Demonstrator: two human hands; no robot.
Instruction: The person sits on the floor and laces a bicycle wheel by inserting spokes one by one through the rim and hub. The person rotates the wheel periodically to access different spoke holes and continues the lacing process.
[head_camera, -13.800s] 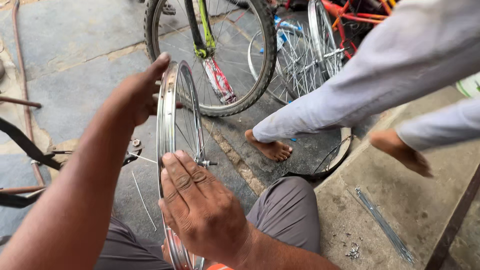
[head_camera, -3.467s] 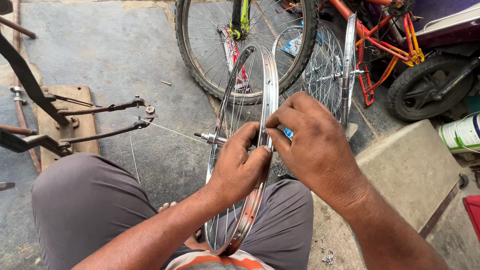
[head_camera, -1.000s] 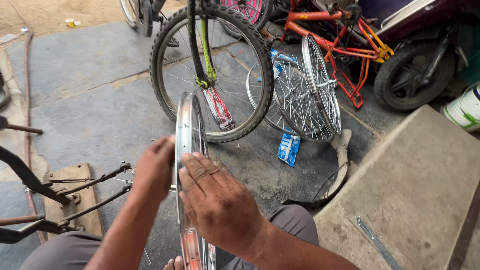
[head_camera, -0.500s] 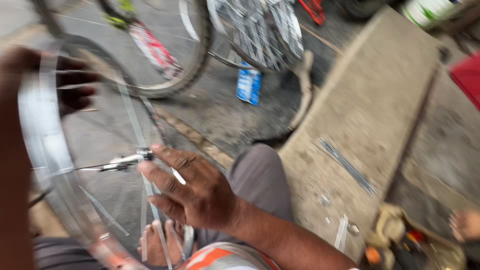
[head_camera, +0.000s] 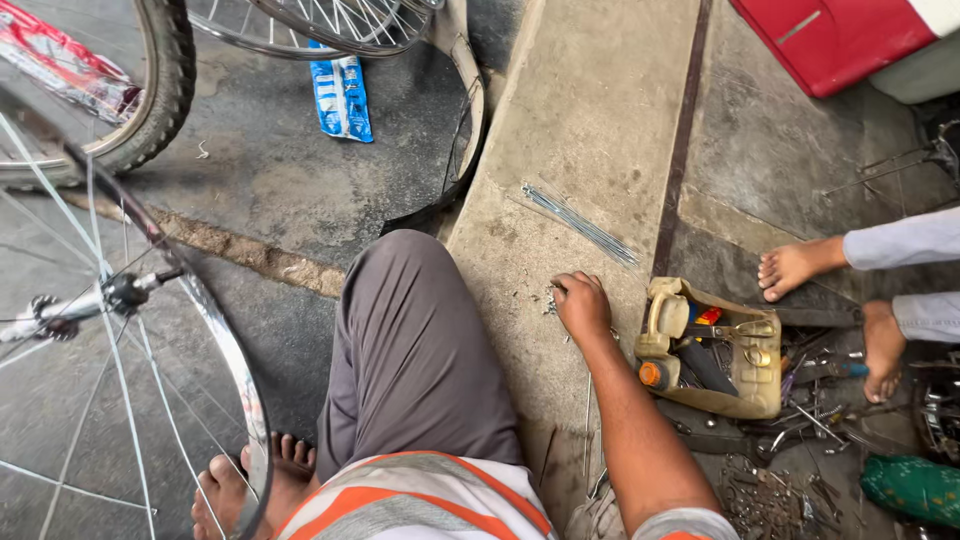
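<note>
From the head view, my right hand (head_camera: 583, 303) pinches closed on small metal bits (head_camera: 551, 300) on the concrete step (head_camera: 560, 120); the left hand is out of sight. The wheel (head_camera: 120, 300) at nine o'clock looks unsupported and might tip.

Flat blue-and-white packet (head_camera: 340, 97) on ground by wheels

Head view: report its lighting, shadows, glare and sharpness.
Head view: soft, even daylight with faint shadows only; sharp across the concrete slab, the right hand and the beige plastic tool tray; the silver spoked wheel rim shows mild sheen, no harsh glare; frame edges bend slightly.
</note>
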